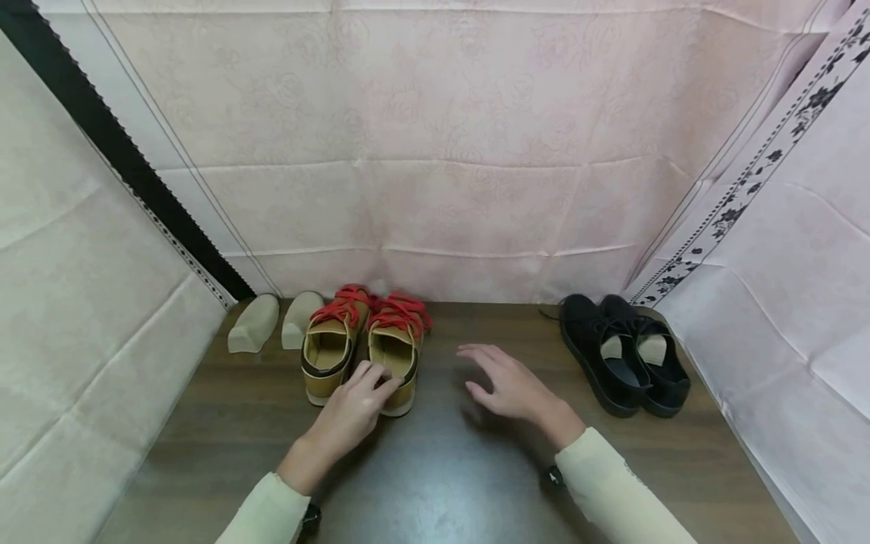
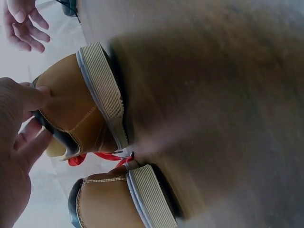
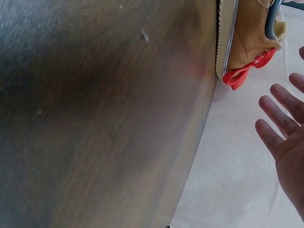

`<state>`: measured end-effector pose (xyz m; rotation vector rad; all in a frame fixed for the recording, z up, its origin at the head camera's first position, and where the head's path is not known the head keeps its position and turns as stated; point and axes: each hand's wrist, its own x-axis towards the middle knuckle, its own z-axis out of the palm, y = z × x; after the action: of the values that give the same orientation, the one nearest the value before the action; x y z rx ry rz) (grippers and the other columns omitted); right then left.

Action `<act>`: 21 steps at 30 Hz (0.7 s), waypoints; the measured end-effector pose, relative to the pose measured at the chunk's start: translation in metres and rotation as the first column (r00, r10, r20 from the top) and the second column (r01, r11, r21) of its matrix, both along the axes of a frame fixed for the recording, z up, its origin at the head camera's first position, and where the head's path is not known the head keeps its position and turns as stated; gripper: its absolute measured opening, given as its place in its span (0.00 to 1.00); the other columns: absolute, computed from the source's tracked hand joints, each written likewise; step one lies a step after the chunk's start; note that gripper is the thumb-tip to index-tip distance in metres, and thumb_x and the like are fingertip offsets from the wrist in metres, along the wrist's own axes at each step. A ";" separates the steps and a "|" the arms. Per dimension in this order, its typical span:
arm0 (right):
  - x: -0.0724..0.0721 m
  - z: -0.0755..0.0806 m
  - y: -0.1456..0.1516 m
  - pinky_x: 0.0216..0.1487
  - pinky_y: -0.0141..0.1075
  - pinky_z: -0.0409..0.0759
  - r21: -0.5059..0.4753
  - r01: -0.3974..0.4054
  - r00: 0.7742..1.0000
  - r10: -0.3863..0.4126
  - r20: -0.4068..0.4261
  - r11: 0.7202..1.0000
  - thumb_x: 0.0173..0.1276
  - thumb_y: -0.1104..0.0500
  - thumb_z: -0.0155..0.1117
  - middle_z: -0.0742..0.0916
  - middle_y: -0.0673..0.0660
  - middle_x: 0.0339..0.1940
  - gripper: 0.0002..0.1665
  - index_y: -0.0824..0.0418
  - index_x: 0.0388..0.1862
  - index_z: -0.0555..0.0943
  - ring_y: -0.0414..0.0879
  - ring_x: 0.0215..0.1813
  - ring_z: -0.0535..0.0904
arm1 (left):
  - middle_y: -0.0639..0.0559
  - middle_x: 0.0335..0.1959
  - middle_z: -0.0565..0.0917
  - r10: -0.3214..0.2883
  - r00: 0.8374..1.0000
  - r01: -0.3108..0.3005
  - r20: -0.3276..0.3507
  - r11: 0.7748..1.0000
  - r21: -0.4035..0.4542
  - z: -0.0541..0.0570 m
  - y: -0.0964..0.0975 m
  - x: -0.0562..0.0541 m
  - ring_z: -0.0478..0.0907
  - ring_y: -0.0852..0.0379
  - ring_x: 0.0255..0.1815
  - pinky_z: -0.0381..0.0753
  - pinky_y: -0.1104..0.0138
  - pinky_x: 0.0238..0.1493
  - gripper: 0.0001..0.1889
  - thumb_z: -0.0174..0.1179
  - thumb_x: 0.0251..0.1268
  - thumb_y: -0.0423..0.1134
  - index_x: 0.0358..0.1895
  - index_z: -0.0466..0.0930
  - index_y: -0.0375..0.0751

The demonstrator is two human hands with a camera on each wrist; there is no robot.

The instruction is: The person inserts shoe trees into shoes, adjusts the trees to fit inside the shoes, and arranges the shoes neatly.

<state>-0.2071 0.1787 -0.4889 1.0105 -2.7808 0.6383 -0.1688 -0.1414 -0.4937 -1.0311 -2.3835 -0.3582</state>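
Note:
Two tan shoes [image 1: 326,355] with red laces [image 1: 401,313] stand side by side, toes toward the back wall. My left hand [image 1: 356,412] is at the heel of the right-hand tan shoe [image 1: 408,385]. In the left wrist view, the thumb lies on the tan heel [image 2: 71,95] and the curled fingers [image 2: 35,142] hold the dark collar. My right hand [image 1: 510,381] hovers to the right of the pair, touching nothing. Its fingers [image 3: 275,114] are spread apart in the right wrist view.
Two pale toe-shaped shoe inserts [image 1: 254,325] stand left of the tan shoes. A pair of black shoes [image 1: 598,355] with pale pieces inside stands at the right. White patterned cloth [image 1: 476,151] walls in the brown wooden surface [image 1: 442,483] at the back and sides.

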 end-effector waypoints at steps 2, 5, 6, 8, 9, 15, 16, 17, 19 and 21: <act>0.000 0.001 0.000 0.72 0.49 0.74 0.007 0.004 1.000 -0.004 0.006 1.000 0.74 0.49 0.64 0.77 0.52 0.74 0.32 0.53 0.74 0.72 0.49 0.75 0.73 | 0.47 0.45 0.81 0.020 1.000 -0.020 -0.021 1.000 -0.009 0.000 0.001 0.000 0.76 0.50 0.47 0.83 0.65 0.30 0.21 0.64 0.59 0.20 0.53 0.87 0.42; 0.001 0.003 0.000 0.72 0.49 0.75 0.013 0.005 1.000 -0.005 0.014 1.000 0.74 0.48 0.64 0.77 0.53 0.74 0.32 0.53 0.74 0.72 0.49 0.75 0.73 | 0.46 0.45 0.81 0.036 0.999 -0.036 -0.038 0.999 0.010 -0.003 0.003 0.000 0.76 0.49 0.46 0.83 0.63 0.28 0.22 0.64 0.55 0.19 0.51 0.87 0.42; 0.001 0.003 0.000 0.72 0.49 0.75 0.014 0.003 1.000 -0.004 0.015 1.000 0.74 0.48 0.64 0.77 0.53 0.74 0.32 0.53 0.74 0.72 0.49 0.75 0.73 | 0.46 0.44 0.81 0.038 0.999 -0.037 -0.036 0.999 0.019 -0.003 0.003 0.000 0.76 0.48 0.45 0.83 0.63 0.29 0.22 0.63 0.55 0.18 0.51 0.87 0.42; 0.001 0.003 0.001 0.72 0.49 0.75 0.017 0.006 1.000 -0.006 0.019 1.000 0.74 0.48 0.64 0.77 0.53 0.74 0.32 0.53 0.75 0.72 0.49 0.75 0.73 | 0.46 0.44 0.81 0.031 0.999 -0.029 -0.030 0.999 0.038 -0.004 0.005 -0.001 0.76 0.49 0.45 0.83 0.63 0.31 0.22 0.62 0.53 0.17 0.50 0.88 0.41; 0.001 0.003 0.002 0.72 0.49 0.75 0.019 0.007 1.000 -0.008 0.019 1.000 0.74 0.48 0.64 0.77 0.52 0.74 0.32 0.53 0.75 0.72 0.49 0.75 0.73 | 0.46 0.44 0.80 0.026 0.999 -0.025 -0.027 0.999 0.046 -0.005 0.005 -0.001 0.76 0.49 0.45 0.83 0.63 0.31 0.23 0.61 0.53 0.16 0.50 0.88 0.40; 0.000 0.001 0.005 0.72 0.49 0.75 0.015 -0.019 1.000 0.020 -0.023 1.000 0.73 0.50 0.64 0.79 0.55 0.72 0.33 0.57 0.74 0.73 0.50 0.74 0.74 | 0.47 0.42 0.79 -0.021 0.999 0.025 -0.041 0.996 0.087 -0.006 0.009 -0.001 0.75 0.51 0.45 0.83 0.63 0.36 0.24 0.58 0.50 0.14 0.48 0.88 0.38; 0.000 0.001 0.006 0.72 0.49 0.75 0.013 -0.026 0.999 0.026 -0.028 1.000 0.73 0.50 0.64 0.79 0.56 0.72 0.33 0.58 0.74 0.73 0.51 0.73 0.74 | 0.47 0.41 0.79 -0.032 0.998 0.036 -0.045 0.995 0.093 -0.006 0.009 0.000 0.75 0.51 0.45 0.83 0.63 0.36 0.24 0.58 0.50 0.14 0.48 0.88 0.38; 0.000 0.001 0.006 0.71 0.49 0.75 0.015 -0.028 0.999 0.028 -0.031 1.000 0.73 0.50 0.64 0.79 0.56 0.72 0.33 0.58 0.74 0.73 0.51 0.73 0.74 | 0.47 0.41 0.79 -0.042 0.998 0.047 -0.051 0.994 0.096 -0.006 0.011 0.000 0.75 0.51 0.45 0.83 0.63 0.37 0.24 0.57 0.50 0.14 0.48 0.88 0.38; 0.000 0.001 0.007 0.71 0.49 0.75 0.015 -0.030 0.999 0.030 -0.033 0.999 0.73 0.50 0.64 0.79 0.56 0.72 0.33 0.58 0.74 0.73 0.51 0.73 0.74 | 0.47 0.41 0.79 -0.061 0.997 0.066 -0.056 0.993 0.098 -0.007 0.014 0.000 0.75 0.51 0.45 0.83 0.63 0.38 0.23 0.57 0.50 0.14 0.47 0.88 0.38; 0.000 0.001 0.007 0.71 0.49 0.75 0.011 -0.029 0.999 0.029 -0.031 1.000 0.73 0.50 0.64 0.79 0.55 0.72 0.33 0.58 0.74 0.73 0.51 0.73 0.74 | 0.47 0.41 0.79 -0.070 0.996 0.076 -0.057 0.993 0.095 -0.008 0.017 0.001 0.74 0.51 0.45 0.83 0.64 0.37 0.23 0.58 0.51 0.14 0.47 0.88 0.38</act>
<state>-0.2071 0.1861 -0.4877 1.0558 -2.7508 0.6064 -0.1681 -0.1244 -0.5013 -1.0718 -2.2617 -0.4619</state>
